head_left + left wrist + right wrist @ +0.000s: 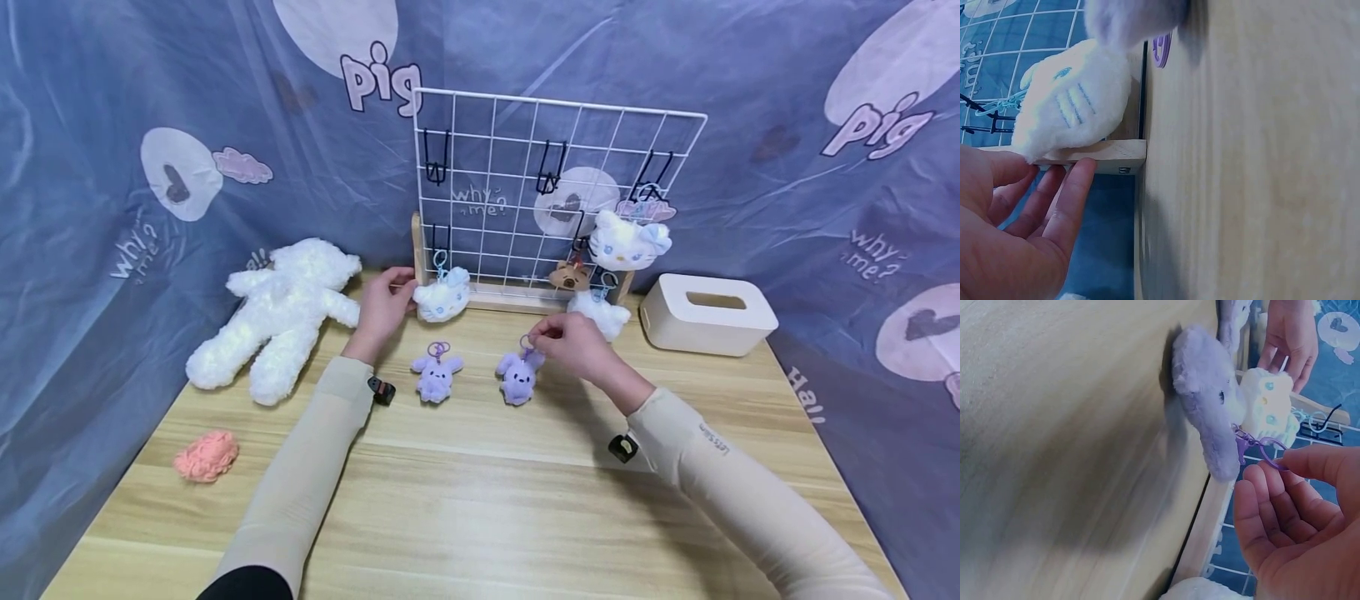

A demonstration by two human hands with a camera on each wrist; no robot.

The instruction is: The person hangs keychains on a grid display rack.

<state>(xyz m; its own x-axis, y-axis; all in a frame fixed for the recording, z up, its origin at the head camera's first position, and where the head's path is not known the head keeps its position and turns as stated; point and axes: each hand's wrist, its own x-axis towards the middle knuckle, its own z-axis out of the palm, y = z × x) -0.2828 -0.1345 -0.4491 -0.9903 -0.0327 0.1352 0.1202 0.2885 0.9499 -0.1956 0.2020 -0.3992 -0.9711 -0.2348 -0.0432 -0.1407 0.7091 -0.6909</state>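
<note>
At the right hand [576, 343], purple plush [517, 382] (ring [1262, 452] in grip)

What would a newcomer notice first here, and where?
Probably the white wire grid at the back of the table, with plush charms hanging from some of its black hooks. Next, the big white plush toy lying left of it. Then the right hand in front, pinching the purple ring of a lavender charm.
</note>
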